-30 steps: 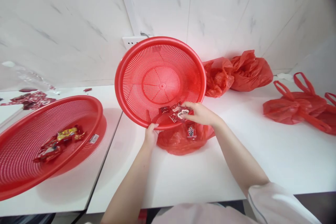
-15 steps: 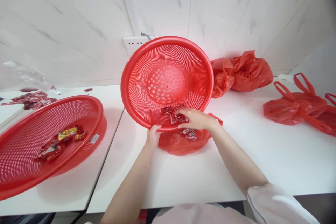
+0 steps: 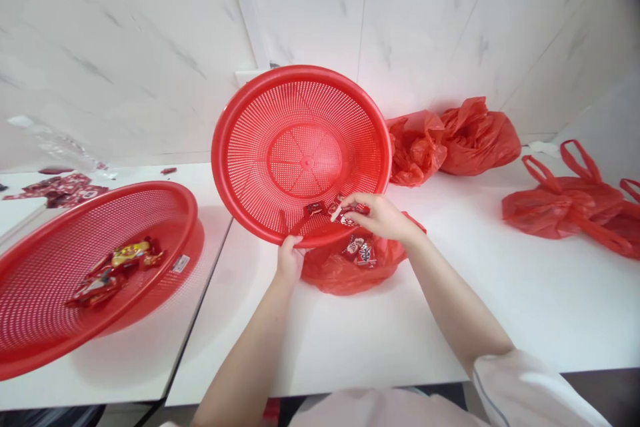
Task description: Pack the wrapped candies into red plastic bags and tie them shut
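A round red plastic colander (image 3: 306, 83) is tilted on its side, its open mouth facing me. My left hand (image 3: 290, 260) is closed on its bottom rim, thumb on the inside. At the lower right of the colander, my right hand (image 3: 383, 215) curls its fingers around a red-and-white wrapped packet (image 3: 345, 215). A small dark red packet (image 3: 315, 208) lies just left of those fingers. Directly below the rim sits an opened red plastic bag (image 3: 345, 277), with red printed packets (image 3: 367, 254) showing in its mouth.
To the left, a second red colander (image 3: 175, 203) leans with several red and yellow packets inside. Red plastic bags (image 3: 477, 137) stand by the wall, and tied ones (image 3: 560, 207) lie at right. Loose wrappers (image 3: 67, 190) and a clear bottle (image 3: 55, 145) are at far left.
The colander has shifted left and turned to face me more. My right hand has moved slightly right with a packet at its fingers. My left hand keeps the rim.
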A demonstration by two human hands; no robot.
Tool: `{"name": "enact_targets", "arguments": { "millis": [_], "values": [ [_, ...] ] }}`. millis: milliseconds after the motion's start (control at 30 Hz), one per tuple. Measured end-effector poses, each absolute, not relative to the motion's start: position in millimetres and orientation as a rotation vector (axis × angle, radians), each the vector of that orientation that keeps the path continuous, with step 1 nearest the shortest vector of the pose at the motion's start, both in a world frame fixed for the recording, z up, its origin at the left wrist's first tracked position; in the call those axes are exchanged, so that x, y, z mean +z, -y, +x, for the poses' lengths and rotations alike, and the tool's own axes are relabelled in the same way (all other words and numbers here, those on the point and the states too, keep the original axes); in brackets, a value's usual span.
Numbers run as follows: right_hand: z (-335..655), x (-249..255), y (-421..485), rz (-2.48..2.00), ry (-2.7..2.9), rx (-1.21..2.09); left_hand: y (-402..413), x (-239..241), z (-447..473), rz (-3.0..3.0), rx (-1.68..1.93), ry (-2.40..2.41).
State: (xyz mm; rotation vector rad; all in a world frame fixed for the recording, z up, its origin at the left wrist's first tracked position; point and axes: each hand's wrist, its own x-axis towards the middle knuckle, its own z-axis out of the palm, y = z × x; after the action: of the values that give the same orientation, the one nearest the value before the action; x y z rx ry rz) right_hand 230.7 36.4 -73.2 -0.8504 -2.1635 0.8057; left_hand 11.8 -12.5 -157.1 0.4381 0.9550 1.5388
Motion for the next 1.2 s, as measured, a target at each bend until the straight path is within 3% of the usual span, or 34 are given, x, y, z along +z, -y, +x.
{"name": "enact_targets", "arguments": {
  "millis": [167, 400, 600, 900, 1200],
  "values": [
    [230, -72, -36, -0.842, 2.284, 0.813, 14, -154, 13, 0.455, 1.534, -0.909],
    [220, -90, -41, -0.957, 2.492, 0.505, 17, -151, 19, 0.484, 1.506, -0.912],
    [224, -89, -42, -0.869, 2.503, 0.8, 15, -152, 18, 0.481, 1.52, -0.953],
    [234, -77, -39, -0.936, 2.248, 0.877, 13, -154, 12, 0.472, 1.524, -0.929],
    [222, -94, -43, -1.121, 2.425, 0.258, 16, -154, 17, 0.486, 1.491, -0.928]
  ]
}}
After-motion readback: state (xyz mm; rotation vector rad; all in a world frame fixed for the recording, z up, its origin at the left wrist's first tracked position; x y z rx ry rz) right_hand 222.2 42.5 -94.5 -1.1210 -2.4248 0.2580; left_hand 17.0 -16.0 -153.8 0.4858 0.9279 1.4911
